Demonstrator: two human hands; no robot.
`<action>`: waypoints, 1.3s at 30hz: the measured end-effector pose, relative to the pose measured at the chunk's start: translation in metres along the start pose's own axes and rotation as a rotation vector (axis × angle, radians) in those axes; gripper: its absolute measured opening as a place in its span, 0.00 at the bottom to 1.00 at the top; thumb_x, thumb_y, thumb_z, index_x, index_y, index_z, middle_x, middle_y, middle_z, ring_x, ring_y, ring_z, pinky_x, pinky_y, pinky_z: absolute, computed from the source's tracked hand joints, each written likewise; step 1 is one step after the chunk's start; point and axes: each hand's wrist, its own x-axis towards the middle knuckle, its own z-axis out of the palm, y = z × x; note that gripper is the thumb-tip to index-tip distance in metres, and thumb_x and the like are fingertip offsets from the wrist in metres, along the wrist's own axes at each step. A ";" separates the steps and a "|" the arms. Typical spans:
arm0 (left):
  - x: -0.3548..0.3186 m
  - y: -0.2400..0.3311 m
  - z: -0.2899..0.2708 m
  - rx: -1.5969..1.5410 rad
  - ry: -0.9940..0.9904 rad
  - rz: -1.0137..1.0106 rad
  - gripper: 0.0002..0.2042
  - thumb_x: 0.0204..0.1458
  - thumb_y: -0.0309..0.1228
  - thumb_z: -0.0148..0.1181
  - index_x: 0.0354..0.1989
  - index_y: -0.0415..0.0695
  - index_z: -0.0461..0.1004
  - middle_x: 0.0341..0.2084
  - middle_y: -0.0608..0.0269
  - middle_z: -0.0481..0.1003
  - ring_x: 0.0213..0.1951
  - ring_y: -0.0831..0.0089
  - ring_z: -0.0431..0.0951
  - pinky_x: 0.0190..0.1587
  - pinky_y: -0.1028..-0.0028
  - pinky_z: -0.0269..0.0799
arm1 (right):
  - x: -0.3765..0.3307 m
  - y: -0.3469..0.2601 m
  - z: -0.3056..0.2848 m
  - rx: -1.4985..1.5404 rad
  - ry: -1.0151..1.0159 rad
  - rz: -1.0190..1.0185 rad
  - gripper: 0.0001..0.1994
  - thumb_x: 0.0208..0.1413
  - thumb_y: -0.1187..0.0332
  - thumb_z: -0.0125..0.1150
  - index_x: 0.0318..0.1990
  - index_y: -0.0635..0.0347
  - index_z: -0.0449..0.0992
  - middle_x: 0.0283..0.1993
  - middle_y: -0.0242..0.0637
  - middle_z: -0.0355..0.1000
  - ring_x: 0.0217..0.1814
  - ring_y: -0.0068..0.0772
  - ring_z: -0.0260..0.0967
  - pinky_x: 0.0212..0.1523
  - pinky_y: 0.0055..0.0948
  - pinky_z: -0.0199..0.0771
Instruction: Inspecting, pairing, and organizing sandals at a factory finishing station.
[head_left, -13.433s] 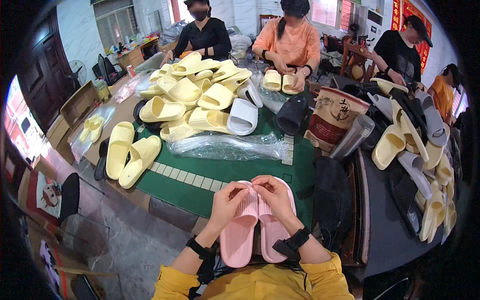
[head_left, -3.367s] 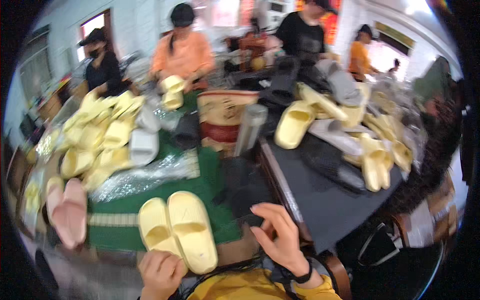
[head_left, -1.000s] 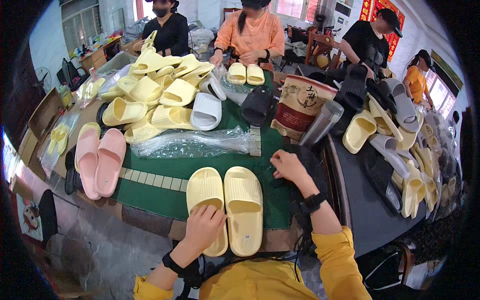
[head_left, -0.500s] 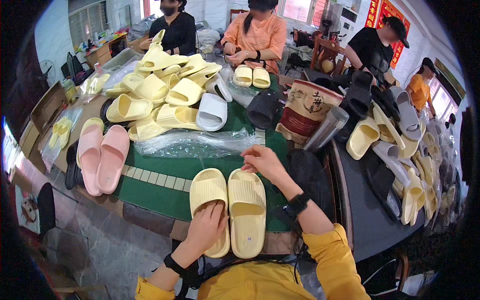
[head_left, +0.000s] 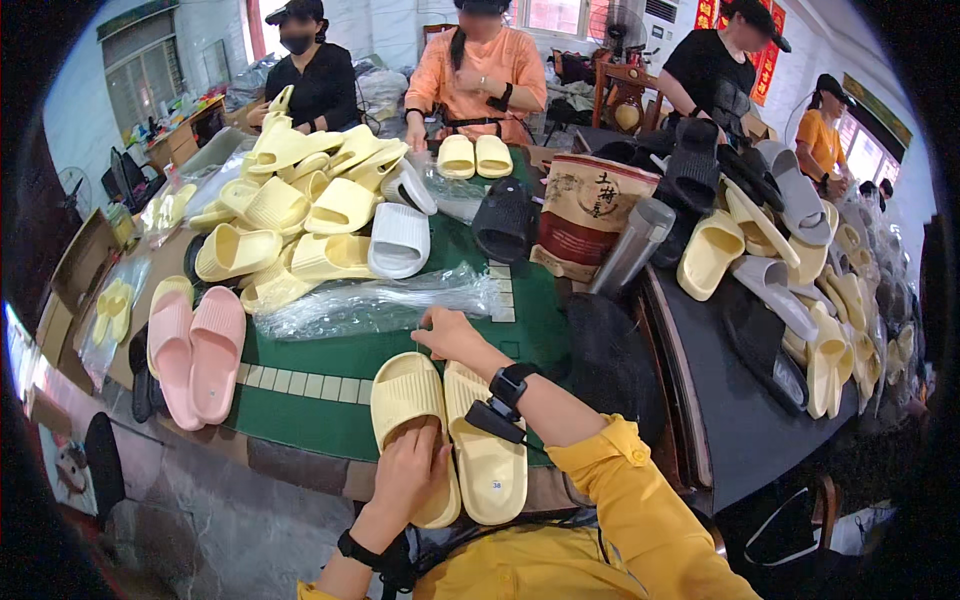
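Note:
Two pale yellow slide slippers lie side by side at the near table edge, toes away from me. My left hand (head_left: pixel 410 468) is at the left slipper (head_left: pixel 408 385), its fingers in the foot opening and their tips hidden beneath the strap. The right slipper (head_left: pixel 495 480) has a small white sticker on its footbed. Over the toe ends reaches my right hand (head_left: pixel 455 338), fingers loosely bent and apart, with nothing visible in them. My right forearm covers part of the right slipper's strap. Just beyond that hand lie clear plastic bags (head_left: pixel 370 303).
A heap of yellow slippers (head_left: pixel 265 205) stands beyond the bags, with a white slipper (head_left: pixel 400 242) at its side. Pink slippers (head_left: pixel 215 355) lie left. A brown-red pouch (head_left: pixel 595 215) and steel flask (head_left: pixel 638 243) stand right. Several people work around the tables.
My right hand has moved left, from above the right slipper toward the plastic bags. My left hand stays at the left slipper. The view has shifted slightly.

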 end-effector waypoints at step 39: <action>0.085 -0.032 -0.039 -0.780 0.029 -0.437 0.16 0.58 0.30 0.55 0.51 0.34 0.70 0.46 0.56 0.74 0.45 0.70 0.74 0.46 0.74 0.70 | -0.068 -0.006 0.002 1.117 0.270 -0.391 0.05 0.56 0.73 0.56 0.39 0.63 0.70 0.29 0.26 0.65 0.34 0.19 0.62 0.35 0.23 0.64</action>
